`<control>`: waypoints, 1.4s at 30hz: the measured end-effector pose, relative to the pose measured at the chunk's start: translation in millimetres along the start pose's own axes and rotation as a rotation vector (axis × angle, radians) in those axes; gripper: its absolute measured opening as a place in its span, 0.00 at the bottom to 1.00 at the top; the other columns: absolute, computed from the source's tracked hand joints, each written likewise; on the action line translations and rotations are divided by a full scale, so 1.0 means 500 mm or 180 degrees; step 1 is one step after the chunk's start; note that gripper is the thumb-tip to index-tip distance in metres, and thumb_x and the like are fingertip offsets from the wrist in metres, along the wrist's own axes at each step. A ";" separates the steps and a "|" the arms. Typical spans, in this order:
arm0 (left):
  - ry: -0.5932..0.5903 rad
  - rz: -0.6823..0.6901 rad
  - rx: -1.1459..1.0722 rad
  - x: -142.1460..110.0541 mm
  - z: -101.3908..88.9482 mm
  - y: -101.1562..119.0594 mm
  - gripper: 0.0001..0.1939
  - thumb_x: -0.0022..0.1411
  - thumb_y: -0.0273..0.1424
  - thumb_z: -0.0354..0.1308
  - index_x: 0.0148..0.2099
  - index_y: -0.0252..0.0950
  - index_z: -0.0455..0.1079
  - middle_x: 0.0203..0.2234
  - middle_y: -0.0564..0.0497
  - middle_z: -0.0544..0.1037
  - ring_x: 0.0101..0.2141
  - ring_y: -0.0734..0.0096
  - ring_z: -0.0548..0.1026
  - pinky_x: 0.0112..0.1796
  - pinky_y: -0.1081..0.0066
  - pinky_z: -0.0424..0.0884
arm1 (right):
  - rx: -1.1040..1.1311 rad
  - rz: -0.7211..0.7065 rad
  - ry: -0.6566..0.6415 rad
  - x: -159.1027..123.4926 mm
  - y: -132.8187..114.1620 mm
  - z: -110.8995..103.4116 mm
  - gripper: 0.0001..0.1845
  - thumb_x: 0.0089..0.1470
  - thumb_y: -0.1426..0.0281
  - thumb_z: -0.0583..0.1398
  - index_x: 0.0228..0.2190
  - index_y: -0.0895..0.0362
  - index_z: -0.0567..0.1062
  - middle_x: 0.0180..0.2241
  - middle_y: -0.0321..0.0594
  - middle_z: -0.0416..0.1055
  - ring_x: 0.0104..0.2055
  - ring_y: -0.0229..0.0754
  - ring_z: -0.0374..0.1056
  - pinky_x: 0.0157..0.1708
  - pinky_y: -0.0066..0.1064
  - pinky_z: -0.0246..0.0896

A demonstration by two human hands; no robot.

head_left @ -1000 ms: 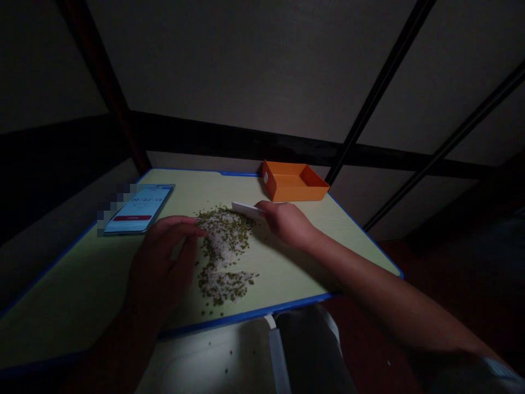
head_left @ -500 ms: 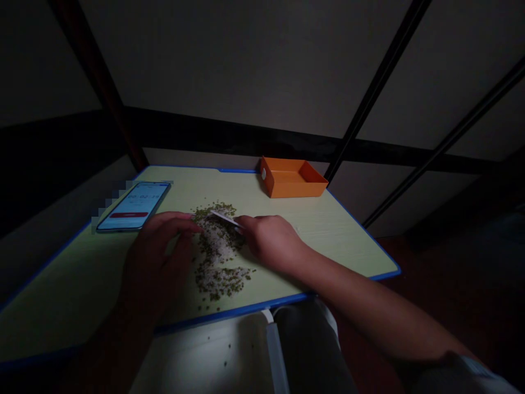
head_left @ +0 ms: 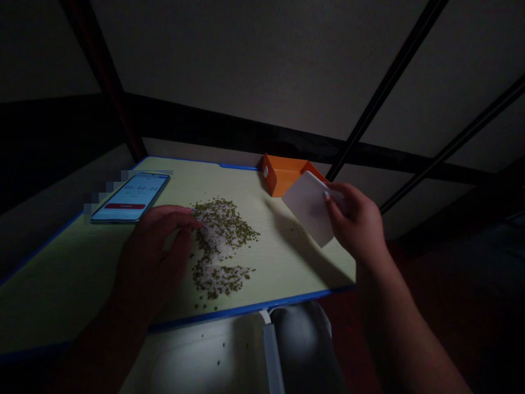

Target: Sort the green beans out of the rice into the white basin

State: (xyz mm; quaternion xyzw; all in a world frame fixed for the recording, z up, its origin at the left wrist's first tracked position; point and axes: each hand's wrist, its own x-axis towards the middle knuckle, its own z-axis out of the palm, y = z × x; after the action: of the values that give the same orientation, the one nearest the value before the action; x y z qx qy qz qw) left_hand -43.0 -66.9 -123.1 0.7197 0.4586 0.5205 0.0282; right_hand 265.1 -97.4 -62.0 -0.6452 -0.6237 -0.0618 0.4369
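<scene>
A mixed pile of small green beans and white grains lies on the pale tabletop, spread in two joined heaps. My left hand rests at the pile's left edge, fingers curved and apart from the thumb, with nothing visible in it. Over the right part of the table, my right hand pinches a white card between thumb and fingers. The card is tilted and held above the surface, its shadow falling below. It overlaps part of the orange box in this view.
An orange open box stands at the table's back edge. On the left lies a phone showing a timer. The table has a blue rim. A few beans lie on a pale surface below the front edge.
My right hand has lifted the card away from the pile and moved right. The upper heap now spreads further right. My left hand has stayed about where it was.
</scene>
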 end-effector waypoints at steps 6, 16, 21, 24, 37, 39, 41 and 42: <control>-0.0035 -0.0048 0.0014 0.001 -0.001 0.004 0.08 0.63 0.32 0.51 0.36 0.45 0.72 0.42 0.53 0.76 0.46 0.66 0.74 0.50 0.59 0.70 | 0.0071 0.0512 0.0032 -0.059 0.040 -0.027 0.19 0.56 0.61 0.58 0.43 0.59 0.79 0.34 0.50 0.80 0.30 0.46 0.74 0.26 0.32 0.63; -0.0052 -0.0020 0.0037 0.001 0.000 0.004 0.08 0.64 0.32 0.51 0.36 0.44 0.72 0.41 0.52 0.76 0.46 0.65 0.75 0.50 0.59 0.70 | 0.0093 0.0775 -0.0118 -0.089 0.049 0.002 0.19 0.55 0.62 0.57 0.42 0.60 0.79 0.34 0.51 0.81 0.30 0.47 0.75 0.27 0.33 0.64; -0.0033 -0.0018 0.0022 0.000 -0.001 0.002 0.08 0.64 0.32 0.52 0.36 0.44 0.73 0.41 0.53 0.76 0.45 0.66 0.75 0.50 0.59 0.69 | 0.0373 0.0688 -0.0379 -0.074 0.052 0.019 0.20 0.56 0.61 0.58 0.43 0.60 0.78 0.38 0.52 0.81 0.35 0.49 0.76 0.33 0.36 0.67; -0.0039 -0.0035 0.0039 0.000 0.000 0.002 0.08 0.64 0.32 0.52 0.36 0.45 0.73 0.41 0.53 0.76 0.45 0.67 0.75 0.50 0.59 0.70 | 0.0642 0.0636 -0.0554 -0.058 0.053 0.028 0.19 0.56 0.61 0.58 0.43 0.60 0.79 0.39 0.51 0.81 0.38 0.49 0.77 0.38 0.38 0.69; -0.0005 -0.0042 0.0001 0.000 0.003 0.010 0.07 0.64 0.31 0.53 0.35 0.44 0.72 0.40 0.53 0.76 0.45 0.69 0.75 0.51 0.62 0.69 | 0.1177 0.0608 -0.0936 -0.066 0.032 0.036 0.15 0.55 0.61 0.61 0.41 0.55 0.81 0.42 0.45 0.81 0.39 0.47 0.77 0.36 0.35 0.70; -0.0014 -0.0054 0.0003 0.000 0.003 0.010 0.07 0.64 0.30 0.53 0.35 0.43 0.72 0.40 0.53 0.76 0.45 0.69 0.74 0.51 0.62 0.69 | 0.1171 0.0628 -0.0930 -0.072 0.033 0.034 0.16 0.55 0.61 0.61 0.41 0.55 0.82 0.42 0.45 0.81 0.40 0.47 0.76 0.37 0.35 0.69; -0.0012 -0.0070 0.0012 0.000 0.003 0.011 0.07 0.63 0.31 0.54 0.35 0.43 0.72 0.40 0.53 0.76 0.46 0.69 0.74 0.52 0.61 0.68 | 0.1162 0.0658 -0.0926 -0.076 0.035 0.033 0.16 0.56 0.60 0.61 0.42 0.55 0.82 0.42 0.45 0.81 0.40 0.47 0.76 0.37 0.36 0.69; -0.0007 -0.0082 0.0019 -0.001 0.003 0.011 0.07 0.63 0.31 0.54 0.35 0.43 0.72 0.41 0.53 0.76 0.46 0.69 0.74 0.52 0.61 0.68 | 0.1161 0.0679 -0.0921 -0.078 0.036 0.033 0.16 0.55 0.60 0.61 0.42 0.55 0.82 0.42 0.45 0.81 0.40 0.47 0.75 0.37 0.37 0.69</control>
State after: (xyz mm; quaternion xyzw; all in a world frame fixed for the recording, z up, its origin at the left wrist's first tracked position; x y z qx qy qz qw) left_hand -38.5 -69.6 -121.2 0.7144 0.4693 0.5180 0.0332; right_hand 264.6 -113.3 -105.3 -0.6199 -0.6090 0.1912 0.4563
